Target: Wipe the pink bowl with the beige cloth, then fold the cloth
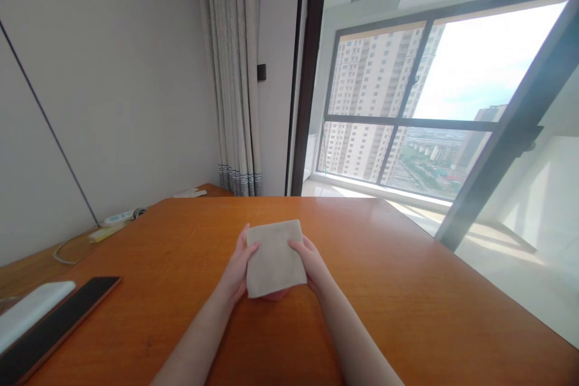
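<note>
Two hands are gripping one pale grey cloth [275, 262] between them, the left hand [237, 268] clamping its left edge and the right hand [315, 265] its right. Going from the left, one white slab [36, 310] and one dark flat panel [63, 325] are lying side by side on the near-left part of one brown table [398, 289]. Beyond them, one white power strip [121, 218] and one yellow item [107, 233] are sitting close together near the wall. One grey curtain [235, 72] is hanging behind the table. In the middle, the cloth is facing up as a rough square over the table; whether it is touching the wood, I cannot tell. One reddish patch [275, 296], unclear in kind, is showing under its lower edge. Both forearms are reaching forward from the bottom, slanting inward; both thumbs are pressing on top, pointing toward each other, while the fingers are mostly hiding behind the cloth. At right, one large window [384, 118] is letting in daylight.
</note>
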Demonstrator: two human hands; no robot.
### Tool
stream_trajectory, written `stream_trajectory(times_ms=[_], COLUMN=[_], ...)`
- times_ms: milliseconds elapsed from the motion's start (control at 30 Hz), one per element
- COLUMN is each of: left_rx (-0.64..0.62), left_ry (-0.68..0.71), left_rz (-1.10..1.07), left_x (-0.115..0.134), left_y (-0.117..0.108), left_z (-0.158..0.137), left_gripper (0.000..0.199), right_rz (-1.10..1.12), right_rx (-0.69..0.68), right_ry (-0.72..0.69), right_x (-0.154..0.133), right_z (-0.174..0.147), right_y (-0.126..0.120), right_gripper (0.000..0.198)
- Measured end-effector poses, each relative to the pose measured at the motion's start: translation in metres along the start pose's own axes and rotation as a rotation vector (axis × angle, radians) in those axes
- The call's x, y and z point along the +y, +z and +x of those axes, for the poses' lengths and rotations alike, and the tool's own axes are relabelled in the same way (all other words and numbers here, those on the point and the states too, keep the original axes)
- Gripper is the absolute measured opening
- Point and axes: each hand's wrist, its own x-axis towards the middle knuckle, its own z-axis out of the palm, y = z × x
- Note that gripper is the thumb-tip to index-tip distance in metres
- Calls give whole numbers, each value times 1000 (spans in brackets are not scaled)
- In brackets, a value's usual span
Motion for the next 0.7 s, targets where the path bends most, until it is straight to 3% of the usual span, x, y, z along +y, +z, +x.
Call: stream_trajectory(times_ms=[100,233,300,367,433,500,533,600,700], left_rx=[-50,-16,-4,41,105,127,98,-4,-86], left_ry=[22,147,201,201,163,100,64,27,78], left_rz=[37,221,292,401,550,654,682,719,797], left_x=[1,-2,-6,-11,-16,-20,-21,-24,-28], left_y=[-4,-7,-12,-18,-24,-29,-31,-34,-37], left_z=[-1,3,9,15,19,21,22,23,25], left_gripper=[49,42,49,53,53,54,51,36,12], right_rz=[-28,40,43,24,-67,-293,-456,-817,-1247], right_rx=[11,-206,-121,125,332,378,321,101,-239], right_ry=[41,215,208,50,-249,-555,-656,-717,-597], right_x=[0,-2,-5,-11,-18,-25,-27,-27,-14], right_z=[-2,-7,-6,-3,-3,-6,-10,-18,-28], right_y=[-3,-1,-2,-7,-15,-22,-23,-21,-7], right_gripper=[31,36,34,30,31,30,29,28,30])
